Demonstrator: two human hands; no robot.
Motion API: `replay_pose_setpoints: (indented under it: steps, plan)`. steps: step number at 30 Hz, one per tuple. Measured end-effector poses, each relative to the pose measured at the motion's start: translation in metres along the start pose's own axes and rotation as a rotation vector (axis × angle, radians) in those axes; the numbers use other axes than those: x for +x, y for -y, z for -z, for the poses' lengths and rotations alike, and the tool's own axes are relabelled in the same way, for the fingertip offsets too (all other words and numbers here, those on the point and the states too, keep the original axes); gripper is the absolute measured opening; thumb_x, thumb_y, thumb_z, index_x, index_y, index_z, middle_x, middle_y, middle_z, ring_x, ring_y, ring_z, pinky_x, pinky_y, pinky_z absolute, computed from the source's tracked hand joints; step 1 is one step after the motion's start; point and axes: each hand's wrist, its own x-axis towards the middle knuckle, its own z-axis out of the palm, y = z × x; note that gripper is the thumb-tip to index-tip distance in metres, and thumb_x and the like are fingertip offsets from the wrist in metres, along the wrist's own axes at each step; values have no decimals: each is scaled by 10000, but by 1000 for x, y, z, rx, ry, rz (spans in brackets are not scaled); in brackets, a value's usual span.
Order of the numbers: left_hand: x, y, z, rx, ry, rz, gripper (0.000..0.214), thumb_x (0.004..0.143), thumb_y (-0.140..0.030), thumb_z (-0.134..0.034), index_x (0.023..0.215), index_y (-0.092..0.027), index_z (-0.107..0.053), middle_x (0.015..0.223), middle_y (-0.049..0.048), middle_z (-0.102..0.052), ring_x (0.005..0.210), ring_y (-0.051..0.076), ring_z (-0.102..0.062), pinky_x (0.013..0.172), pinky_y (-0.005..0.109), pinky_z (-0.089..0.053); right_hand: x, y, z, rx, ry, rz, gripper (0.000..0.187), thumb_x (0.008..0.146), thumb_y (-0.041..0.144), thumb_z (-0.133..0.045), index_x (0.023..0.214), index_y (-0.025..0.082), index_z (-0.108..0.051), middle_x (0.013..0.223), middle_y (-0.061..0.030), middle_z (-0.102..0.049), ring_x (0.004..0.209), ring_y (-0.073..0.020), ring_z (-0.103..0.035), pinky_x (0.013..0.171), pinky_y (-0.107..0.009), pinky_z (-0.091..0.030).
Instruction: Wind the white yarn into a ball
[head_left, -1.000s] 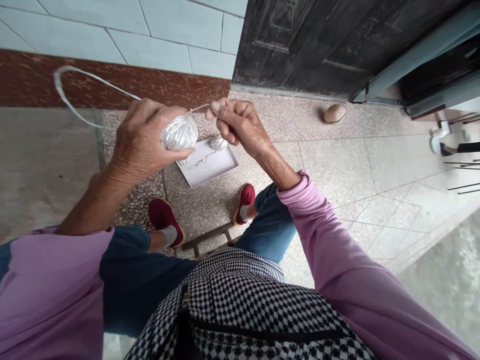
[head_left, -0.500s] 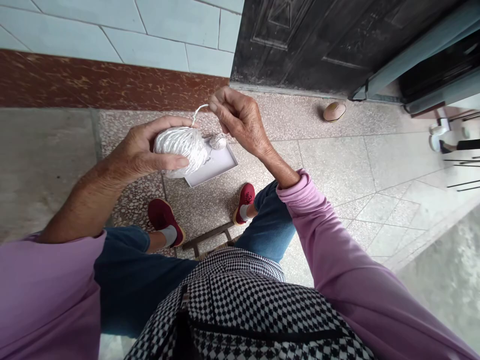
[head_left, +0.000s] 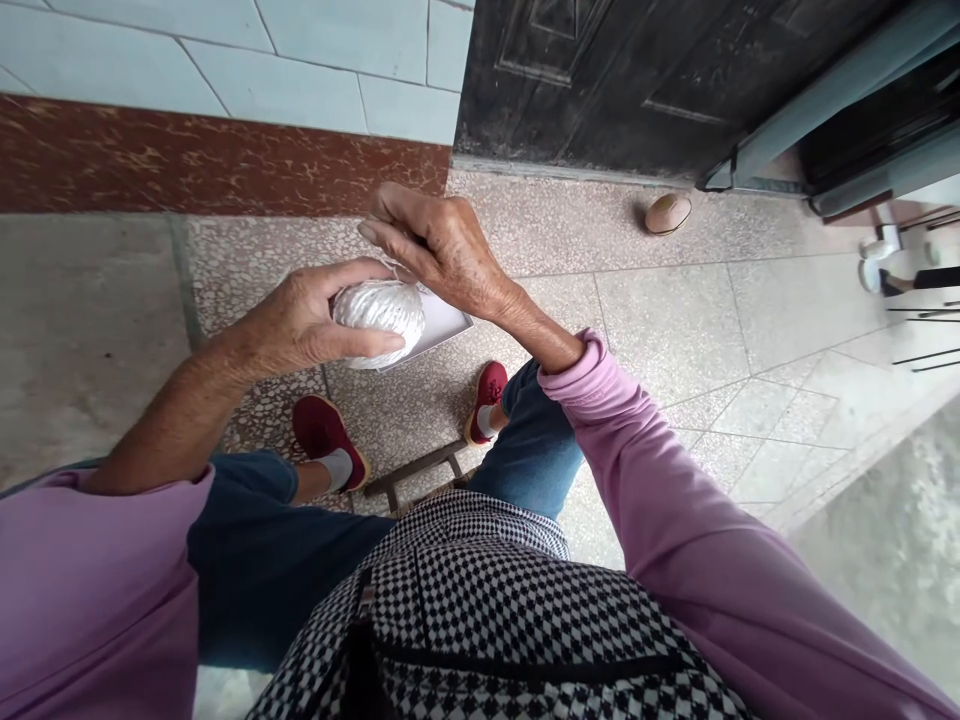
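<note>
Left grip (head_left: pixel 304 315) holds the yarn ball (head_left: pixel 382 310), wound sideways, long axis unclear — right grip (head_left: pixel 446 250), can't tell.

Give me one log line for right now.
left hand: holding white yarn ball | right hand: close by ball, strand grip unclear | white tray: on floor, partly hidden

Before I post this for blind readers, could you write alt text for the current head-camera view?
A person's left hand grips a ball of white cord, with the right hand curled close by. Beyond them, partly hidden, a shallow white box lies on a terrazzo floor, near the person's red shoes.
</note>
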Motion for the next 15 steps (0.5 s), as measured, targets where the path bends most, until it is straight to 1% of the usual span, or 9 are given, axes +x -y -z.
replay_pose_setpoints:
  steps: [2,4,7,9,11,13,15]
  plan:
    - [-3,1,-2,44,24,-24,762,921,-630,-900,1496,-131,-913,1226,74,-888,1067,274,-811,1027,344,-690,6,-5,0,-127,43,1,363,1391,439,-635,1054,312,-677,1171,-64,-856,1182,-276,-823,1154,-339,-661]
    - [-7,4,-1,34,17,-23,784,926,-621,-892,1552,-149,-909,1323,94,-899,1145,304,-842,1082,380,-721,9,-13,1,-173,73,22,401,1353,366,-693,959,318,-635,1058,-51,-818,1104,-245,-786,1074,-314,-633]
    - [-15,12,9,-10,-46,11,838,871,-596,-941,1584,-157,-918,1392,126,-913,1169,339,-862,1058,414,-752,6,-27,9,-86,84,71,511,1296,273,-729,830,312,-524,895,-13,-682,953,-208,-685,977,-328,-597]
    - [-20,17,17,-27,-97,5,840,852,-580,-955,1573,-151,-935,1383,130,-920,1172,343,-868,1049,417,-756,-2,-34,17,63,125,79,551,1311,239,-740,806,287,-525,839,22,-590,866,-174,-603,905,-314,-574]
    - [-23,18,21,-18,-122,-21,785,869,-575,-948,1533,-156,-959,1363,119,-924,1191,339,-877,1064,415,-755,-12,-36,26,260,219,55,559,1368,319,-782,838,247,-622,798,55,-537,777,-140,-514,796,-283,-531]
    - [-23,18,21,27,-126,-47,719,900,-578,-935,1495,-177,-977,1343,108,-929,1203,332,-885,1102,423,-755,-22,-34,32,436,313,-9,565,1379,459,-850,889,216,-707,750,86,-487,692,-113,-436,682,-259,-457]
    - [-20,15,16,102,-126,-74,664,928,-571,-909,1470,-195,-985,1338,108,-937,1201,326,-889,1164,438,-748,-27,-30,32,542,340,-112,593,1359,539,-897,898,215,-712,702,109,-420,625,-96,-387,602,-246,-387]
